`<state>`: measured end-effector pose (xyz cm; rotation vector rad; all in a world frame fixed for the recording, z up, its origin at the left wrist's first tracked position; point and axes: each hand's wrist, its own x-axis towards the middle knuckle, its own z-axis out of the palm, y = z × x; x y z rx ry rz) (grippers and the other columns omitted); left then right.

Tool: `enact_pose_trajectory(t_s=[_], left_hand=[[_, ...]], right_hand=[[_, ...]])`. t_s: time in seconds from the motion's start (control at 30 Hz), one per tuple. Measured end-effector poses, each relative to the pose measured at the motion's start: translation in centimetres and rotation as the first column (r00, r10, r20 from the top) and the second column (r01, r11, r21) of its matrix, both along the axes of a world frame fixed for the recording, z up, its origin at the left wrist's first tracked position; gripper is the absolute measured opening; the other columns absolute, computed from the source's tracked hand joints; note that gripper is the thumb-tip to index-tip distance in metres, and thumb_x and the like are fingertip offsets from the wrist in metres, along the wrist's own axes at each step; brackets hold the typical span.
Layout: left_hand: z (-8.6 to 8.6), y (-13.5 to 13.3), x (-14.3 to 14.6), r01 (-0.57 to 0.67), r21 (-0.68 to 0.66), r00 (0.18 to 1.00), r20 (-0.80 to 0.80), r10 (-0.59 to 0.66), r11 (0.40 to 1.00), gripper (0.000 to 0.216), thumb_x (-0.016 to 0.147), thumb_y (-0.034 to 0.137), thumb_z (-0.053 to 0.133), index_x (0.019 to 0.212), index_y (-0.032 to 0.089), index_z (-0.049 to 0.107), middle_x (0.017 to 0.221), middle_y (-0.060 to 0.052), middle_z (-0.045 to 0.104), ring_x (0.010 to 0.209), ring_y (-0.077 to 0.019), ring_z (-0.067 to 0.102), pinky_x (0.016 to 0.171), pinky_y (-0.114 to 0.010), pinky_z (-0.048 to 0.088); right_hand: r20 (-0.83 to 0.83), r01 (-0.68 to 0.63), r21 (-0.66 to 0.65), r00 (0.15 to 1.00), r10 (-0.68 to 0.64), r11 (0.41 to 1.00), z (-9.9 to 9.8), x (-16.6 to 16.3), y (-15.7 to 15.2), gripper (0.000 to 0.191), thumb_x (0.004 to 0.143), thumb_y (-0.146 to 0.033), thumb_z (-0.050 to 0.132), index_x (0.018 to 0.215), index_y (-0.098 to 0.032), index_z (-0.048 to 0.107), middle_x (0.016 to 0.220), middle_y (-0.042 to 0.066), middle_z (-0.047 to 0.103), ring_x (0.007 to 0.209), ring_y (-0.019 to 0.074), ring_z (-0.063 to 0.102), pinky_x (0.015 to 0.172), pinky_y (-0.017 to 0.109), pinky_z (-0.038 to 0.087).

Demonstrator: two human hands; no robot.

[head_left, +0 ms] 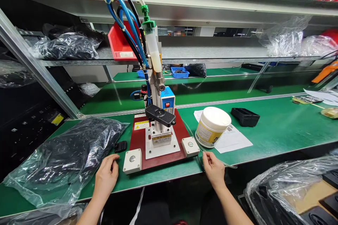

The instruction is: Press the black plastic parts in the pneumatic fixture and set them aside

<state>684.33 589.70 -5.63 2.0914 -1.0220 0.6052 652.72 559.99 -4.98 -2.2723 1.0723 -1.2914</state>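
On the green bench stands a dispensing machine [158, 137] with a red base, and a black slotted plastic part [160, 115] rests on its holder, below the syringe [154, 49] of pale fluid. My left hand [107, 174] lies at the bench edge, left of the left button box [132, 161], fingers loosely bent and apart, holding nothing. A small black piece [120, 146] sits just beyond its fingertips. Near the right button box [190, 146], my right hand [214, 169] hovers by the bench edge with loosely curled fingers, no object seen in it. Neither hand touches a button.
A white tub [213, 126] stands on paper [235, 140], with a black plastic holder [245, 117] behind. Clear plastic bags of black parts [63, 158] cover the left. A plastic-lined box [295, 190] is at lower right. Above runs a shelf with a red bin [121, 42].
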Motion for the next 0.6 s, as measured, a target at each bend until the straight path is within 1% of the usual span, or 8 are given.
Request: enact_pose_trajectory(t_s=[0.13, 0.33, 0.43, 0.6], left_hand=[[0.0, 0.0, 0.1, 0.006, -0.043, 0.999, -0.054, -0.008, 0.999, 0.023, 0.093, 0.028, 0.041, 0.099, 0.017, 0.061, 0.096, -0.007, 0.067, 0.086, -0.0194, 0.066, 0.084, -0.033, 0.053], [-0.4, -0.3, 0.4, 0.065, -0.007, 0.995, -0.079, -0.065, 0.998, 0.023, 0.091, 0.033, 0.044, 0.095, 0.019, 0.062, 0.097, -0.007, 0.067, 0.09, -0.0221, 0.066, 0.087, -0.036, 0.052], [0.1, -0.6, 0.0, 0.062, 0.01, 0.992, -0.113, -0.061, 0.998, 0.021, 0.09, 0.031, 0.044, 0.093, 0.019, 0.061, 0.096, -0.008, 0.066, 0.09, -0.0223, 0.065, 0.087, -0.036, 0.051], [1.1, -0.9, -0.6, 0.079, 0.004, 0.975, -0.206, -0.076, 0.997, 0.017, 0.086, 0.028, 0.047, 0.09, 0.019, 0.061, 0.095, -0.008, 0.065, 0.091, -0.0218, 0.064, 0.087, -0.036, 0.052]], right_hand=[[0.001, -0.011, 0.001, 1.0, 0.011, 1.0, -0.1, 0.0, 0.0, 0.044, 0.094, -0.051, 0.042, 0.072, -0.018, 0.062, 0.052, 0.0, 0.058, 0.044, 0.0117, 0.054, 0.048, 0.021, 0.04], [-0.017, -0.01, -0.003, 1.0, 0.01, 1.0, 0.0, -0.1, 0.0, 0.043, 0.094, -0.05, 0.043, 0.072, -0.018, 0.062, 0.053, 0.0, 0.059, 0.045, 0.012, 0.055, 0.049, 0.022, 0.041], [-0.033, -0.019, 0.021, 0.999, 0.02, 1.0, -0.1, -0.3, -0.3, 0.044, 0.092, -0.052, 0.043, 0.073, -0.018, 0.063, 0.053, 0.001, 0.06, 0.045, 0.0125, 0.056, 0.049, 0.022, 0.041], [-0.039, 0.01, 0.052, 0.999, -0.008, 0.999, -0.6, -0.2, -0.7, 0.05, 0.088, -0.06, 0.044, 0.076, -0.016, 0.065, 0.057, 0.004, 0.064, 0.047, 0.0147, 0.058, 0.05, 0.024, 0.041]])
